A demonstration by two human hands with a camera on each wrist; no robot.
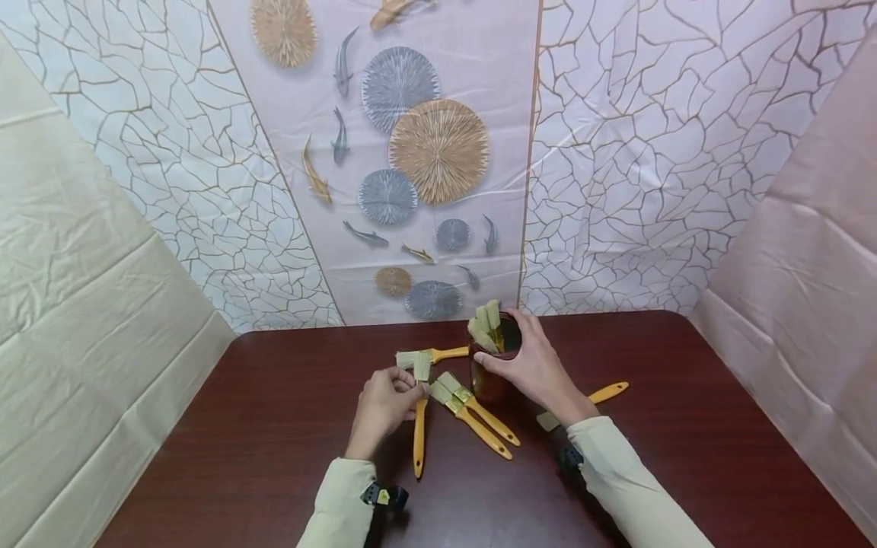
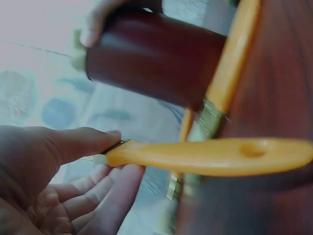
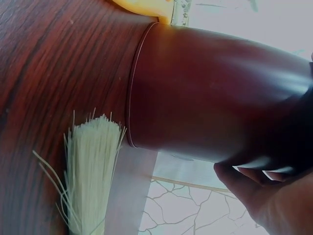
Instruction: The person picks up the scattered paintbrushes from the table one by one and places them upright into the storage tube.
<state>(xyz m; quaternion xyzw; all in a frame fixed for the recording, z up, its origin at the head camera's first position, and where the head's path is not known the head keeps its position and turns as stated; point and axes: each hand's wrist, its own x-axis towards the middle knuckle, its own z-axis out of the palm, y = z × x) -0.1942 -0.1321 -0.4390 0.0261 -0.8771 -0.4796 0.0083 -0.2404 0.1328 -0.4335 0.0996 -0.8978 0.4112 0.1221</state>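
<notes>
"Looking over the bench [image 1: 260, 434], where do we have room?"

"One wide stretch lies between our left grip [image 1: 384, 403] and the left edge; another runs from our right sleeve [image 1: 633, 479] to the right edge. Between our hands it is narrow: the cup [image 1: 487, 383] stands toward the far side with several brushes [image 1: 488, 323] inside, and a pair of brushes [image 1: 483, 432] lies just before it."

"And how do we hold our hands?"

"The left pinches one brush [image 1: 419, 438] by its metal band, bristles up, handle downward. Our right grip [image 1: 530, 361] reaches from the right, thumb and fingers curled around the cup's rim."
</notes>
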